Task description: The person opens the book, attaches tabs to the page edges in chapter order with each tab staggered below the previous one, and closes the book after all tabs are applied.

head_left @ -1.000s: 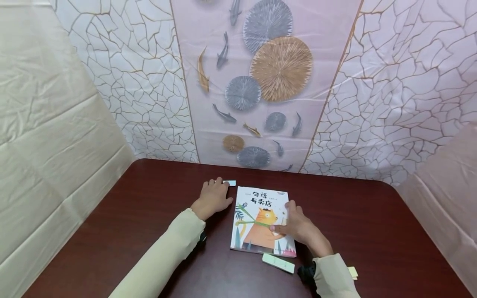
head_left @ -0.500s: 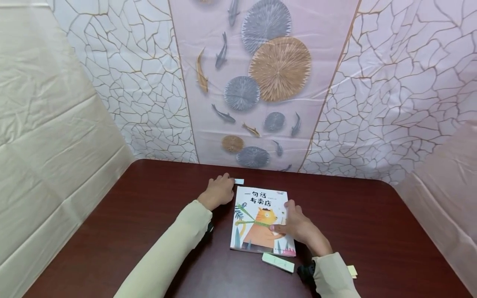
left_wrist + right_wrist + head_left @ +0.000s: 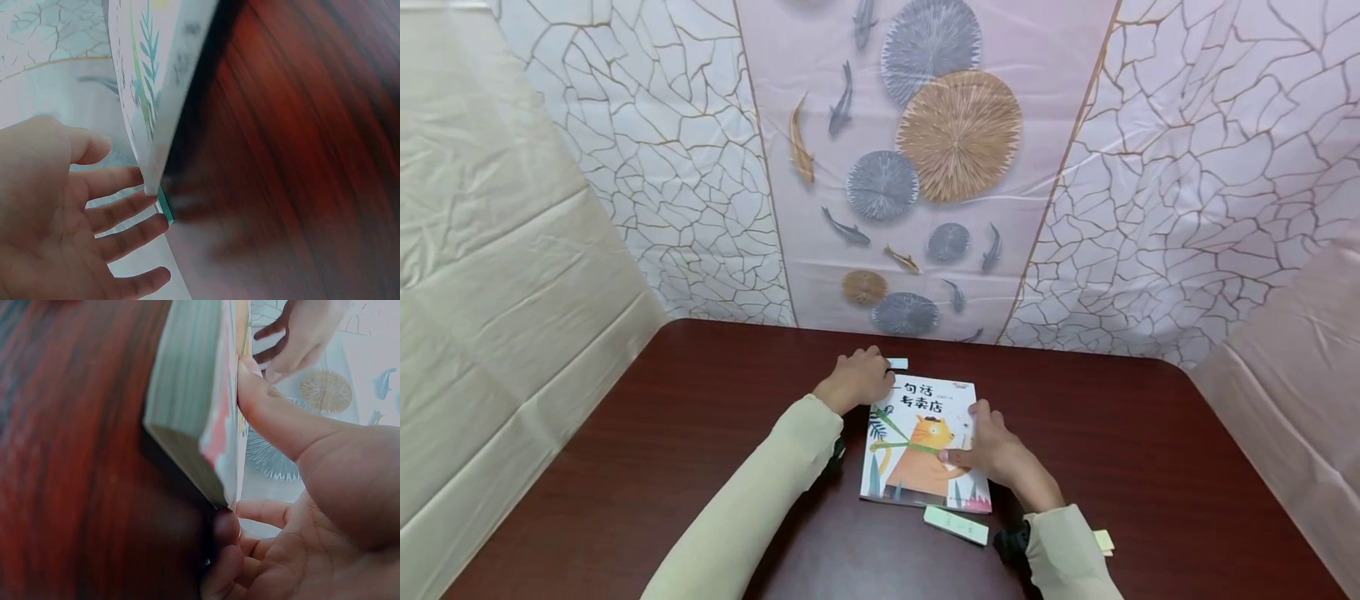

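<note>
A picture book (image 3: 921, 442) with an orange cat on its white cover lies on the dark red table. My right hand (image 3: 1003, 454) grips its right side: the thumb lies on the cover, and in the right wrist view the other fingers reach round the edge of the book (image 3: 187, 381). My left hand (image 3: 857, 379) is at the book's far left corner. Its fingers are stretched out, with fingertips at a narrow pale strip (image 3: 897, 363) behind the book. In the left wrist view a green edge of that strip (image 3: 165, 205) shows beside the fingertips.
A pale green strip (image 3: 956, 526) with faint markings lies just before the book's near edge. Small yellow paper pieces (image 3: 1103, 542) show beside the right sleeve. A patterned cloth (image 3: 820, 208) hangs behind the table (image 3: 625, 433), with plain cloth at both sides.
My left hand has moved right, and the pale strip has shifted right with it along the book's far edge. The right hand keeps its hold on the book.
</note>
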Action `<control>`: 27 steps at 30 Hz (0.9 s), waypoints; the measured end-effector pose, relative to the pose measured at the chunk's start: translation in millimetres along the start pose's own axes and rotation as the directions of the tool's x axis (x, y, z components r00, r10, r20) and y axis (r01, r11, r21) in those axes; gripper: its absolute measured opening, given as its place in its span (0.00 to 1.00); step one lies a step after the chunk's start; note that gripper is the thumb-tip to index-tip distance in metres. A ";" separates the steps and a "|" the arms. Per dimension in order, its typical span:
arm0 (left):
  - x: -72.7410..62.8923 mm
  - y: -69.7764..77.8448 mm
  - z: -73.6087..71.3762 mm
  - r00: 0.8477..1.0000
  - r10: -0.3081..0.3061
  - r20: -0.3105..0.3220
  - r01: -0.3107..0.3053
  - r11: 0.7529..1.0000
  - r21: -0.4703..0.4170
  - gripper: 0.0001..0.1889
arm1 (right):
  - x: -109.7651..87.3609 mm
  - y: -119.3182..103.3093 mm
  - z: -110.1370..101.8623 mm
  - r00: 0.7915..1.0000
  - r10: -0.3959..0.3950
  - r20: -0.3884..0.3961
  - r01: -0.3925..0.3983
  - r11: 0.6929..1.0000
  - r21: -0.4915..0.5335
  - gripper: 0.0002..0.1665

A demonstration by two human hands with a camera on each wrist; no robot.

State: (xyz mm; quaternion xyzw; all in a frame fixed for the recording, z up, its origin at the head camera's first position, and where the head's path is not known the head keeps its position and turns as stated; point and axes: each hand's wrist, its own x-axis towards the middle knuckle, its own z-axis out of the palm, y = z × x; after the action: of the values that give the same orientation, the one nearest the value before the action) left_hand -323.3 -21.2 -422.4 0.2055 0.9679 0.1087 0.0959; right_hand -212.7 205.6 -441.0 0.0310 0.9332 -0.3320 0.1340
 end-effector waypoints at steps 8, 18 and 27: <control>7.5 19.6 6.3 0.999 0.045 -0.012 -0.044 0.998 0.037 0.24 | -1.1 -0.4 -1.4 1.000 0.005 0.017 -0.005 1.000 0.008 0.55; 13.5 39.1 7.2 0.996 0.087 0.010 -0.087 0.996 -0.018 0.26 | -0.8 -1.0 -2.4 0.999 0.009 0.030 -0.009 1.000 0.002 0.57; 23.1 56.7 11.4 0.989 0.139 0.055 -0.138 0.990 -0.028 0.25 | -0.9 -1.7 -2.4 0.999 0.022 0.033 -0.022 1.000 0.004 0.58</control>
State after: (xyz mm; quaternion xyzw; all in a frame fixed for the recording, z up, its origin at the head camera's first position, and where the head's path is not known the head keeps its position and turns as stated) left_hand -320.1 41.0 -422.4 0.2741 0.9468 0.1208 0.1181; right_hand -212.7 205.9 -438.0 0.0362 0.9297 -0.3331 0.1530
